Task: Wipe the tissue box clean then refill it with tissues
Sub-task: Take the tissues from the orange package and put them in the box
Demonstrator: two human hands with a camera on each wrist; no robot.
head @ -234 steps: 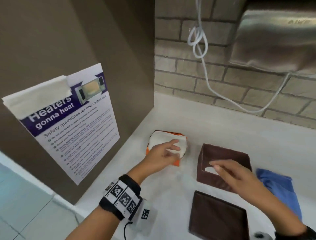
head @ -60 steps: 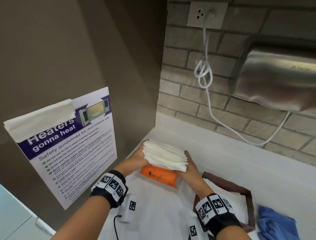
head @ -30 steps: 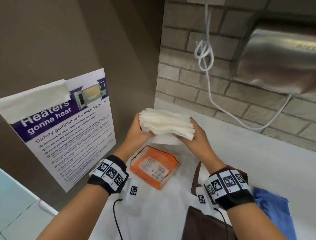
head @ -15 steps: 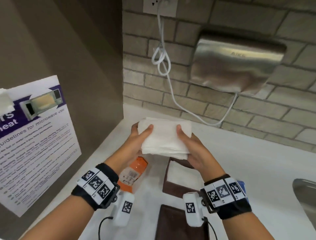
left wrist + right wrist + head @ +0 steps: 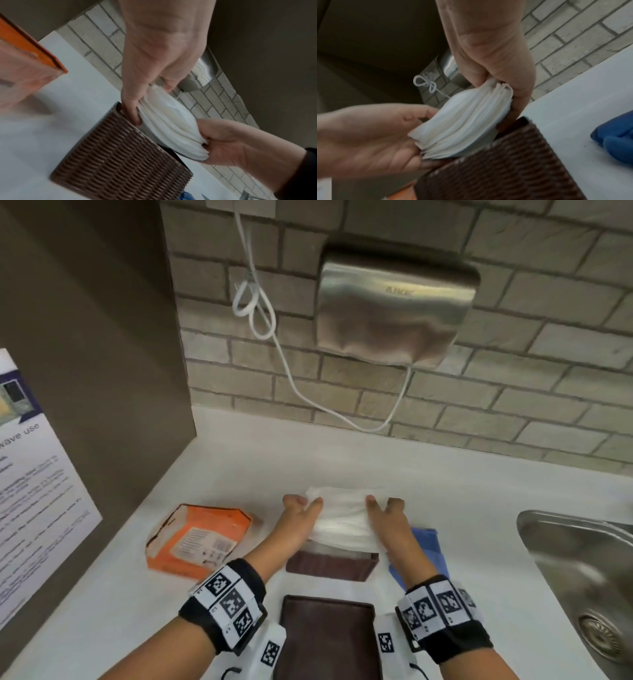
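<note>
Both hands grip a thick white tissue stack by its ends, my left hand on the left end and my right hand on the right. The stack bows upward and its lower edge sits in the open top of the brown woven tissue box. In the left wrist view my left hand reaches just inside the box wall beside the stack. The right wrist view shows my right hand pinching the stack above the box. The brown lid lies flat in front.
An emptied orange tissue packet lies left of the box. A blue cloth sits to the right, partly behind my right forearm. A steel sink is at far right. A hand dryer and white cord hang on the brick wall.
Over the last second both hands have carried the tissue stack from above the orange packet to the right and down into the brown box's opening. The packet now lies on the counter.
</note>
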